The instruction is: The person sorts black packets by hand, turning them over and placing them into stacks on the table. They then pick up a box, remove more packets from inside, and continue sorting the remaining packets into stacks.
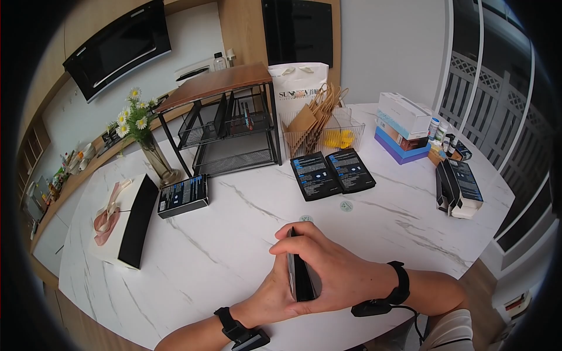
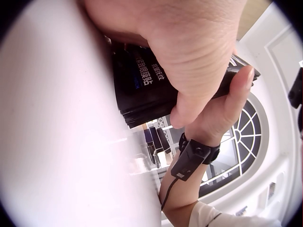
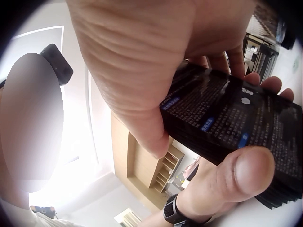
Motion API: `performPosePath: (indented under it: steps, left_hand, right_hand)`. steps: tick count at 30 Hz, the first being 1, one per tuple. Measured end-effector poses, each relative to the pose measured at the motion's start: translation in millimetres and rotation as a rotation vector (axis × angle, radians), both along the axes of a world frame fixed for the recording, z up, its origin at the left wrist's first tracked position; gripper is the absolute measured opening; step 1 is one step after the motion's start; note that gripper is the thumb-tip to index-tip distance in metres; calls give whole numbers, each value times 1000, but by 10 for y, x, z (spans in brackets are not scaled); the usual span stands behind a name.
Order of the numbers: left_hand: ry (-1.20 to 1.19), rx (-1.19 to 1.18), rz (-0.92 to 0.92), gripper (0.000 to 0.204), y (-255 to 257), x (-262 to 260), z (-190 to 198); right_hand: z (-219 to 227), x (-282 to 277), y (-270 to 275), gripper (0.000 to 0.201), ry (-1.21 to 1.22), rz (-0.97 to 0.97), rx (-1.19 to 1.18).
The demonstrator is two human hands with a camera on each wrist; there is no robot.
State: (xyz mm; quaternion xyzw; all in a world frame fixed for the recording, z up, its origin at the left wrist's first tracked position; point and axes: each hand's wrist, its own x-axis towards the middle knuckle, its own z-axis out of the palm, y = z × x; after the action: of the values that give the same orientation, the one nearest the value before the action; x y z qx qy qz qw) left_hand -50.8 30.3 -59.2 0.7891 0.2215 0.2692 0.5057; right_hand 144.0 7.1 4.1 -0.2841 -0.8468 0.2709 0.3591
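Close over the near part of the table, both hands grip one stack of thin black sachets (image 1: 300, 275) stood on edge. My left hand (image 1: 274, 289) holds it from the left, and my right hand (image 1: 339, 272) wraps it from the right with fingers over the top. White and blue print shows on the sachets (image 2: 137, 90) in the left wrist view, where the left thumb presses along them. From the right wrist, the sachets (image 3: 236, 113) show dense print, with a thumb at their lower edge. Two more piles of black sachets (image 1: 316, 175) lie farther back.
A black printed box (image 1: 183, 197) and a white gift box with pink ribbon (image 1: 117, 222) sit on the left. Behind stand a vase of daisies (image 1: 155, 155), a wood-topped mesh rack (image 1: 234, 158) and a clear bin of paper bags (image 1: 354, 131). Black cartons (image 1: 459, 184) lie at the right.
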Motion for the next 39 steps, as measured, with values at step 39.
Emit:
performPosePath:
  steps: [39]
  left_hand:
    - [22,-248,-33,128,-23,-22,13]
  right_hand:
    - [-24,-18,1,93,9,6,-18]
